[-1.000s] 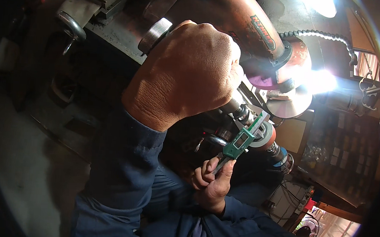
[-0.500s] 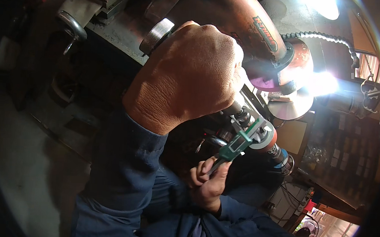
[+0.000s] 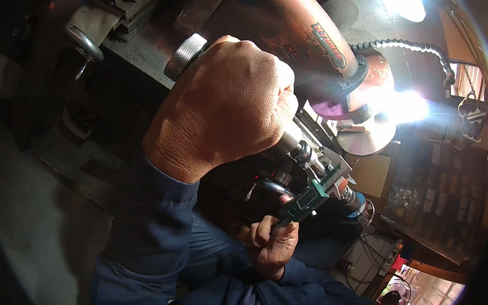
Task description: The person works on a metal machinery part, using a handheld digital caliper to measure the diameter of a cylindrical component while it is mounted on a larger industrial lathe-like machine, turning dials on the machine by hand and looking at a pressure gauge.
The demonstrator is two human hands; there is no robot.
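We see two hands here, each wrapped around one thing. Our left hand [image 3: 224, 102] is closed in a fist on one cylindrical metal tool [image 3: 290, 139], whose single knurled end [image 3: 184, 56] sticks out past the knuckles. Our right hand [image 3: 272, 245], lower down, grips the tail of one green digital caliper [image 3: 305, 202]. The caliper slants up to the right, its jaws near the tool's narrow far end; we cannot tell whether they touch. Around us we count one red machine housing [image 3: 294, 28], one segmented hose [image 3: 409, 46], one pale disc [image 3: 363, 136] and one fan [image 3: 392, 298] at the lower right.
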